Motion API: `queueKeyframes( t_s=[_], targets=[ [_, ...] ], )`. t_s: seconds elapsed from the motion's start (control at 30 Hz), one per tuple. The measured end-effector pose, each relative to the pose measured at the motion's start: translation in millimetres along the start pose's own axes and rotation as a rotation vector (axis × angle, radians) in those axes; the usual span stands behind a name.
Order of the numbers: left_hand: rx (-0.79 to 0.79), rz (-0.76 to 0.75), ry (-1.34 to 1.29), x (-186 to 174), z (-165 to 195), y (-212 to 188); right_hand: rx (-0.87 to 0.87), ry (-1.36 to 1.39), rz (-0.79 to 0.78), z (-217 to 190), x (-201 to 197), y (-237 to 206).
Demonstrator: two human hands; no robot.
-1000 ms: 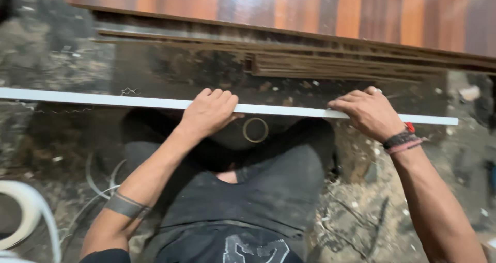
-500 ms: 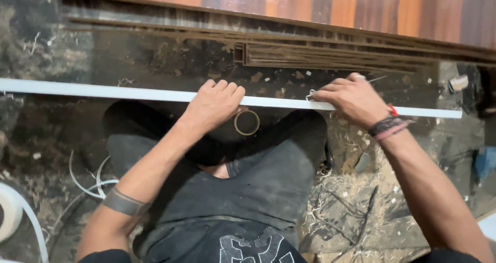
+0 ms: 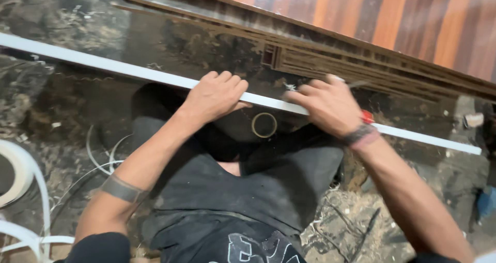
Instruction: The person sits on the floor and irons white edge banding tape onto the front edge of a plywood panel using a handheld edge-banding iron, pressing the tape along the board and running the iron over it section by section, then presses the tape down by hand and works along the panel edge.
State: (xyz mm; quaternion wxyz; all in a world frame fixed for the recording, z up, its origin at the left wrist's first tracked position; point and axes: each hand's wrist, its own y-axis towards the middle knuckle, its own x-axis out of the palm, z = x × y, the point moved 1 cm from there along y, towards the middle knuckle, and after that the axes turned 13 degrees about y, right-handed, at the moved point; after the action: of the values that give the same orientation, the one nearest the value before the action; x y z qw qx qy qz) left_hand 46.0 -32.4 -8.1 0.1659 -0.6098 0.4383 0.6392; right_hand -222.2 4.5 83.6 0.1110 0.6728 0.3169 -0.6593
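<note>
ITEM: long white strip (image 3: pixel 129 73), thin, flat, narrow. Runs from upper left to lower right across the dark, dusty floor (image 3: pixel 57 113), just in front of a stack of dark wood mouldings (image 3: pixel 330 61) and a striped orange-brown panel (image 3: pixel 413 20).

HANDS: left hand (image 3: pixel 214 95) lies over the strip near its middle, fingers curled over the far edge, pressing it down. Right hand (image 3: pixel 328 105) sits on the strip just beside, fingers bent over it w/ a small red-handled tool (image 3: pixel 367 117) under the palm (tool mostly hidden, kind unclear). Whether the right hand pinches the strip or only bears on it: cannot tell.

HANDLING (judged): looks light, smooth, prob. plastic or laminate edging; likely whippy along its length, so best held at two spaced points near the middle. Edges may chip or kink if bent hard.

NEARBY: small brass-coloured ring (image 3: pixel 264 124) just below the strip, btwn the hands. Loose coil of white banding (image 3: pixel 20 190) at left edge. Shavings (image 3: pixel 341 216) scattered lower right.

CONTAINERS: none in view.
</note>
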Motion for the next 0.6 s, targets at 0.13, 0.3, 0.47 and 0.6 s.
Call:
queueKeyframes(
  t_s=[0.13,0.3,0.47,0.6],
  targets=[
    [-0.091,-0.142,-0.030,-22,-46,-21,-0.071,0.064,0.002,-13,2,35],
    [-0.198,-0.029,0.066,-31,-93,-72,0.058,0.177,-0.013,30,18,-16],
    [-0.178,0.038,-0.012,-2,-48,-50,0.152,0.151,-0.034,71,33,-76],
    [-0.172,0.147,-0.126,10,29,6,0.189,0.080,-0.076,97,40,-107]
  ],
)
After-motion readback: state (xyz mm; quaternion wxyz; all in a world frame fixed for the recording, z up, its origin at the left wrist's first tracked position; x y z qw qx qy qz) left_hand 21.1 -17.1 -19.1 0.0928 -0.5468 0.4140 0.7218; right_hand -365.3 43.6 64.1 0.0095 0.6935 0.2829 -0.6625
